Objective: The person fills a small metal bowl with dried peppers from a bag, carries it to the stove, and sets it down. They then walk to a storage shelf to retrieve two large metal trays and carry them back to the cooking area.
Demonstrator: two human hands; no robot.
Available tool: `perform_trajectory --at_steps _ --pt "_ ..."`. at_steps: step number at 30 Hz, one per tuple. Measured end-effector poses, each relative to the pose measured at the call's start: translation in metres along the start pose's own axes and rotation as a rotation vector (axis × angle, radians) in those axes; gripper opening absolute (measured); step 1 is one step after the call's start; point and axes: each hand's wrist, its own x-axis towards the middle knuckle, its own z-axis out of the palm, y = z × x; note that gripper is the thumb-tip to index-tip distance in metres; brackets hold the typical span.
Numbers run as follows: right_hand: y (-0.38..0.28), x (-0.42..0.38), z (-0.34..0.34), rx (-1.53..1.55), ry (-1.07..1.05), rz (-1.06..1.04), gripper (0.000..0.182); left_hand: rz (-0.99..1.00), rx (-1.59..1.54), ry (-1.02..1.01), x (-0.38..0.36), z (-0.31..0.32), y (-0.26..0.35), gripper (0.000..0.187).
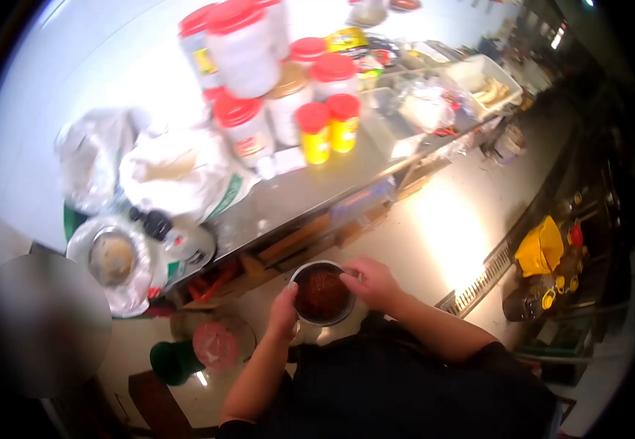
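Observation:
A round metal-rimmed bowl [326,323] with a dark red, textured mass in it is held in front of my black-clothed body, away from the counter edge. My left hand [284,313] grips its left side, thumb along the rim. On the opposite side, my right hand [373,282] is closed at the upper right rim, its fingertips reaching a little over the contents. Whether those fingertips also touch the red mass cannot be made out.
A metal counter [288,201] runs along the wall, bearing red-lidded jars [243,62], yellow containers [315,135], an open white sack [178,172] and a plastic bin [484,82]. Below left are a pink tub [216,345] and a green bucket [173,363]. A yellow container [540,247] stands right.

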Motion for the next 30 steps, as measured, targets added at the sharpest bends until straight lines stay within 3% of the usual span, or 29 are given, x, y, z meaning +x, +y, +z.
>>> perform_trajectory --at_steps 4,7,9,11,14,19,23,27,29,30 --pt "0.083 -0.041 -0.117 -0.001 0.177 0.325 0.024 -0.067 0.118 -0.076 0.048 0.117 -0.045 0.04" --pt "0.128 -0.071 -0.195 0.044 0.242 0.454 0.026 -0.137 0.135 -0.26 0.074 0.213 -0.064 0.037" --pt "0.149 -0.087 -0.237 -0.002 0.265 0.483 0.029 -0.09 0.404 -0.372 0.107 0.256 -0.091 0.038" --pt "0.176 -0.104 -0.267 0.368 0.308 0.721 0.029 -0.176 0.342 -0.443 0.128 0.304 -0.108 0.038" --pt "0.21 -0.121 -0.302 0.555 0.465 0.756 0.02 -0.388 0.27 -0.525 0.13 0.402 -0.102 0.033" --pt "0.281 -0.121 -0.371 0.886 0.712 0.84 0.011 -0.497 0.327 -0.691 0.209 0.51 -0.153 0.032" --pt "0.348 -0.1 -0.445 1.026 0.823 0.848 0.009 -0.575 0.471 -0.765 0.272 0.618 -0.174 0.033" --pt "0.396 -0.085 -0.529 0.946 0.94 0.886 0.009 -0.743 0.531 -0.827 0.348 0.731 -0.213 0.034" --pt "0.421 -0.085 -0.575 0.895 0.961 0.896 0.007 -0.704 0.555 -0.849 0.368 0.801 -0.217 0.034" --pt "0.43 -0.082 -0.595 0.95 1.017 0.843 0.006 -0.575 0.631 -0.868 0.377 0.835 -0.215 0.035"
